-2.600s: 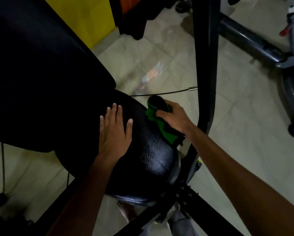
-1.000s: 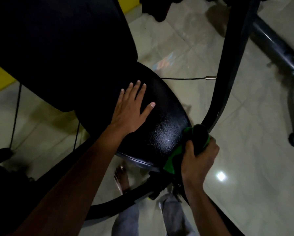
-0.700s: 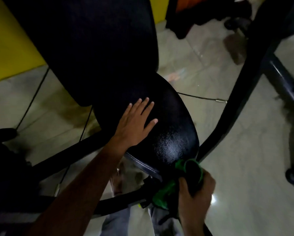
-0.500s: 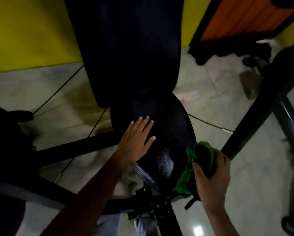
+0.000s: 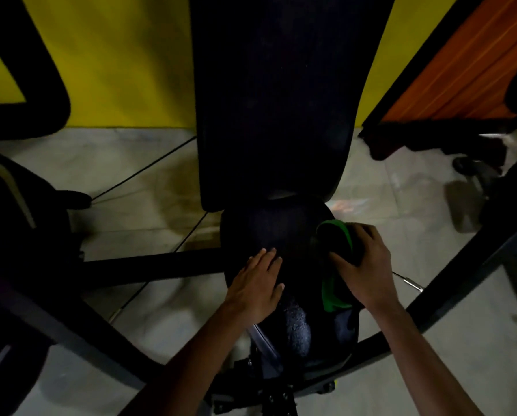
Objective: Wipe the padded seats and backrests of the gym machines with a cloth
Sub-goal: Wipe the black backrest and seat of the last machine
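Two hands on seat, left hand flat, right hand gripping cloth

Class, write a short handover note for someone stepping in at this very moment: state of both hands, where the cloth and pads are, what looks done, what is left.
Left hand: flat on the padded seat, fingers straight, holding nothing.
Right hand: grips the green cloth against the seat's right side.
Backrest: upright behind the seat, untouched by either hand.
Done: cannot be judged from this view; the seat is being wiped.
Left: the rest of the seat, the backrest, then other machines.
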`<move>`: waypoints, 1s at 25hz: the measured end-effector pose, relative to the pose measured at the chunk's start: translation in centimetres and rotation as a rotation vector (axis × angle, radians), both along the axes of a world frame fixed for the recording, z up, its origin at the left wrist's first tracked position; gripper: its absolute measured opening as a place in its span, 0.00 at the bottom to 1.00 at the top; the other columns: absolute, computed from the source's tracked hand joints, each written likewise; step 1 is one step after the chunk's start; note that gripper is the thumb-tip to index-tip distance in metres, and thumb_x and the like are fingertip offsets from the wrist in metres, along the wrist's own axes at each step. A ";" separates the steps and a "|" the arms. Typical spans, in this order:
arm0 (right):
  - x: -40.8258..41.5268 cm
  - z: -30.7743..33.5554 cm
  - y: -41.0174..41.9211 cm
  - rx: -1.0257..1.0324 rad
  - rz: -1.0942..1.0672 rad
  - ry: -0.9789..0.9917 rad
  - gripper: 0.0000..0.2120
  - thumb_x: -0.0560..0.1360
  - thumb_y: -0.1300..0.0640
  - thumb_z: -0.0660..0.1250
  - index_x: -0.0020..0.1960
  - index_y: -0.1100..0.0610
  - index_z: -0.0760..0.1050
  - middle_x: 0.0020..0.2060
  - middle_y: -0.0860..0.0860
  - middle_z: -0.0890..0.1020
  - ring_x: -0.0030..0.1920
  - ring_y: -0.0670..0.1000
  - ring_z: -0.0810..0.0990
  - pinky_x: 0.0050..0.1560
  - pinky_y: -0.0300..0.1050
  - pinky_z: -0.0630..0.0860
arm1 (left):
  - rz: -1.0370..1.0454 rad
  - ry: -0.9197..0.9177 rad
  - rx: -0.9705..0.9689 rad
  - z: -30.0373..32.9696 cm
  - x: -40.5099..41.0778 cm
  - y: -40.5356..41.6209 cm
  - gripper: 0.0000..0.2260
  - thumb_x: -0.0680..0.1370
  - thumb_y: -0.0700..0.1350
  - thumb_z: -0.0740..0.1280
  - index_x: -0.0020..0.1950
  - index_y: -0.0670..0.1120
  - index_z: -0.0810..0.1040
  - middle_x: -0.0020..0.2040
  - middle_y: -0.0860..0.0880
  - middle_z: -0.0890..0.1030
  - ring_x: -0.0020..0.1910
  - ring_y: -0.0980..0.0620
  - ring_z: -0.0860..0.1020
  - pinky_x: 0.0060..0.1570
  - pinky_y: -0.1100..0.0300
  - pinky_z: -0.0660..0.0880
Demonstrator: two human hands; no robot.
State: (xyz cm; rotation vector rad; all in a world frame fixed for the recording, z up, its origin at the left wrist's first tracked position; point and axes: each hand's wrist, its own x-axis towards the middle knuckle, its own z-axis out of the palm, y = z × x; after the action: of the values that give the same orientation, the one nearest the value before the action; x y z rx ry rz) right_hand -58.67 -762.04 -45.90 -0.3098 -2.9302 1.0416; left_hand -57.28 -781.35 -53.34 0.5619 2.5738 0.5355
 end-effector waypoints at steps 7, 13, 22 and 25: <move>-4.6 -0.6 0.1 0.176 0.426 -0.083 0.26 0.66 0.60 0.75 0.61 0.59 0.70 0.54 0.56 0.77 0.55 0.59 0.77 0.48 0.40 0.68 | 0.247 0.039 0.011 -0.8 3.5 2.2 0.26 0.76 0.52 0.49 0.70 0.44 0.72 0.73 0.47 0.68 0.72 0.48 0.67 0.69 0.57 0.60; -11.5 -4.6 -8.2 0.290 0.898 -0.043 0.30 0.70 0.53 0.73 0.67 0.57 0.65 0.61 0.55 0.69 0.60 0.59 0.72 0.55 0.49 0.72 | 0.250 0.159 0.080 -2.8 5.4 1.6 0.23 0.77 0.54 0.55 0.67 0.48 0.74 0.69 0.49 0.72 0.70 0.50 0.69 0.69 0.56 0.65; -11.3 -8.6 -13.4 0.564 1.055 -0.097 0.32 0.73 0.44 0.66 0.74 0.45 0.60 0.71 0.51 0.63 0.64 0.59 0.67 0.58 0.53 0.68 | 0.212 0.371 0.321 -3.4 6.1 -6.3 0.19 0.83 0.50 0.52 0.65 0.45 0.76 0.66 0.48 0.75 0.67 0.53 0.70 0.66 0.57 0.64; -8.0 -7.5 -11.0 0.486 1.181 -0.062 0.32 0.71 0.45 0.68 0.73 0.44 0.63 0.72 0.51 0.62 0.64 0.59 0.68 0.56 0.52 0.67 | 0.353 0.461 0.332 -2.0 1.3 -11.6 0.12 0.80 0.45 0.57 0.58 0.45 0.77 0.55 0.45 0.79 0.53 0.50 0.75 0.53 0.56 0.73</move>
State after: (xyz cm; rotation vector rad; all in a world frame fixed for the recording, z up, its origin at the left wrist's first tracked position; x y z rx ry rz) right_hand -66.68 -773.06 -53.43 1.5312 -3.1491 0.2011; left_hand -55.98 -792.92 -55.35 0.3656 3.0694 1.0764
